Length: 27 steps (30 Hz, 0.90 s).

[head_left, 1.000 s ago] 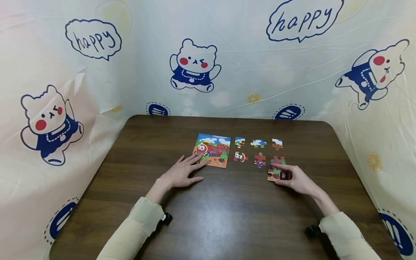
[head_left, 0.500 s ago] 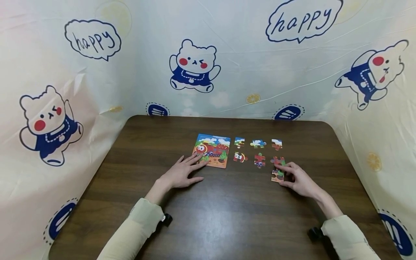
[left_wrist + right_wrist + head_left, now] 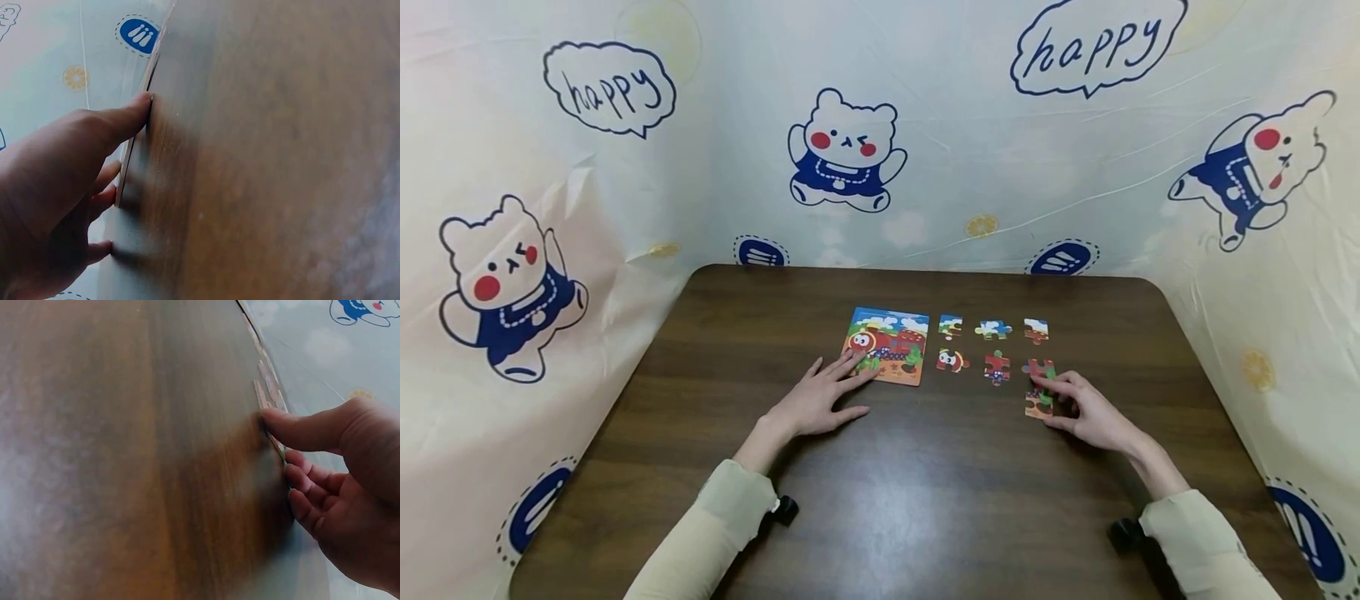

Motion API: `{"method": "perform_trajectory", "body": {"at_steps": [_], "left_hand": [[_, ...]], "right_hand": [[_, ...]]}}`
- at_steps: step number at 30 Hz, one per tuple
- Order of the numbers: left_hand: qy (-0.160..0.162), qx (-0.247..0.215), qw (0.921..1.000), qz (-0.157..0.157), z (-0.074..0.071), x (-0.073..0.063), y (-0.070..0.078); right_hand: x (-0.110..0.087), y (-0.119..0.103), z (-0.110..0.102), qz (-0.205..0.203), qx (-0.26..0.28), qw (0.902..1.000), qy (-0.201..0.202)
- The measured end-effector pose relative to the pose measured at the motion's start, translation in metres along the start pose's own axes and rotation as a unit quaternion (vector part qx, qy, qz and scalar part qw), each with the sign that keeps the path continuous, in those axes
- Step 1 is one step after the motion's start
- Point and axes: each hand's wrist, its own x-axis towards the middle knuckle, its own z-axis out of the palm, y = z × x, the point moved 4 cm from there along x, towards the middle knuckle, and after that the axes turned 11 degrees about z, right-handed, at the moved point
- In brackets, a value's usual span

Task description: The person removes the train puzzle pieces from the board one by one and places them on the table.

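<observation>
A square picture card (image 3: 895,354) with a red cartoon train lies on the table. My left hand (image 3: 816,400) rests its spread, fairly straight fingertips on the card's lower left part. To the right of the card, my right hand (image 3: 1093,415) pinches a puzzle piece (image 3: 1037,408) with orange ground and green on it, thumb at its lower edge and fingers at its upper right. Just above that piece, partly behind the fingers, lies a red and green puzzle piece (image 3: 1034,366). Whether the two pieces interlock, I cannot tell. Both wrist views show the hands low over the tabletop, pieces edge-on.
Between card and right hand, other loose pieces lie in two rows: a sky piece (image 3: 993,330), a corner piece (image 3: 951,326), another corner piece (image 3: 1036,330), an eye piece (image 3: 952,361) and a red piece (image 3: 997,367). A printed curtain (image 3: 940,167) stands behind the brown table (image 3: 880,500).
The right hand has slid the lower puzzle piece slightly to the right, under the red and green one, then stayed about there. The left hand keeps its place on the card.
</observation>
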Motion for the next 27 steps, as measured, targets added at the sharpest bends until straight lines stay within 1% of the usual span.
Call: {"method": "perform_trajectory", "body": {"at_steps": [3,5,6,7,9,13,15,19,22,27], "left_hand": [[0.005,0.010,0.9999,0.007,-0.001,0.000,0.000],[0.013,0.018,0.9997,0.009,-0.003,0.001,0.000],[0.019,0.022,0.9995,0.012,-0.005,0.001,0.000],[0.025,0.025,0.9993,0.014,-0.006,0.001,0.000],[0.035,0.031,0.9987,0.020,-0.008,0.002,0.000],[0.043,0.032,0.9980,0.033,-0.010,0.002,-0.003],[0.048,0.027,0.9979,0.032,-0.012,0.001,-0.005],[0.052,0.008,0.9985,0.015,-0.018,-0.003,-0.008],[0.037,0.001,0.9993,0.001,-0.018,-0.008,-0.010],[0.018,-0.003,0.9998,0.005,-0.015,-0.011,-0.010]], "right_hand": [[0.006,-0.001,-0.002,-0.003,0.009,0.9992,0.038],[0.013,-0.006,-0.002,-0.005,0.015,0.9978,0.065],[0.016,-0.014,-0.002,0.003,0.011,0.9974,0.072],[0.021,-0.015,0.000,-0.011,0.026,0.9962,0.082],[0.031,-0.027,0.004,-0.018,0.036,0.9957,0.084],[0.050,-0.050,0.017,-0.033,0.041,0.9967,0.062],[0.059,-0.065,0.024,-0.027,0.027,0.9984,0.042],[0.079,-0.083,0.041,-0.017,0.014,0.9997,0.005],[0.096,-0.096,0.055,-0.013,0.012,0.9997,-0.015],[0.126,-0.117,0.080,-0.023,0.014,0.9992,-0.028]]}}
